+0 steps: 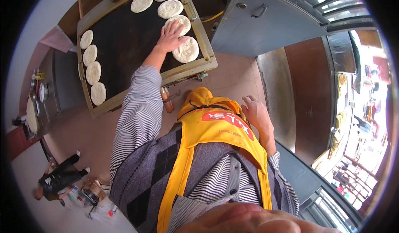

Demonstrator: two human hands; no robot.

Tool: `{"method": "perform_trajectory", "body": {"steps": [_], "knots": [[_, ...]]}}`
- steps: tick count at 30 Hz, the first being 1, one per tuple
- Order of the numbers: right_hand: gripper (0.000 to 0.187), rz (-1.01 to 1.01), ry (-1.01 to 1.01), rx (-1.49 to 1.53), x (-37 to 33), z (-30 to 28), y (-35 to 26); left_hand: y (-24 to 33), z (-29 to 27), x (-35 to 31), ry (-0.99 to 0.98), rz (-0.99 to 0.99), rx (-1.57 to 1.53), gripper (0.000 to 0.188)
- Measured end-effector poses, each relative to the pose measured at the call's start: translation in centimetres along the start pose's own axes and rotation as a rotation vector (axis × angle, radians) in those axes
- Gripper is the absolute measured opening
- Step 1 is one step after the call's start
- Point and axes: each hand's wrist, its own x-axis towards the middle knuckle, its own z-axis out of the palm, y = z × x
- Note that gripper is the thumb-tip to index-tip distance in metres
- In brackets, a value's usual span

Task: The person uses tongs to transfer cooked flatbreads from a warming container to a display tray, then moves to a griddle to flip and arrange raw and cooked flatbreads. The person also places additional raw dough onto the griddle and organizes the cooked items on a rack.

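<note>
My left hand (169,38) reaches over a dark flat griddle (129,46). Its fingers are spread flat on a pale round of dough (183,24) near the griddle's right edge. Just below and touching my wrist side lies another dough round (185,50), larger in view. Three more rounds sit farther back, among them one (170,9) directly beyond my fingers. A column of several smaller-looking rounds, one of them this dough round (93,73), runs along the left edge. My right hand (257,114) hangs beside my yellow apron (212,121), fingers loosely apart, holding nothing visible.
The griddle has a raised metal frame (208,62) with a handle. Wooden-handled tools (167,100) show below its front edge. A grey metal door (266,25) stands right. At lower left a person (62,177) stands away, and a steel counter (62,81) lies left.
</note>
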Motion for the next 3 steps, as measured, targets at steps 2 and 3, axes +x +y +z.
{"method": "perform_trajectory", "body": {"steps": [2, 3], "knots": [[0.027, 0.064, -0.032, 0.031, -0.4, 0.2, 0.0, -1.3, -0.6, 0.2, -0.055, 0.082, 0.039, 0.077], [0.029, 0.085, -0.049, 0.046, -0.4, 0.1, -0.2, -2.4, -0.6, -0.3, -0.043, 0.114, 0.075, 0.076]]}}
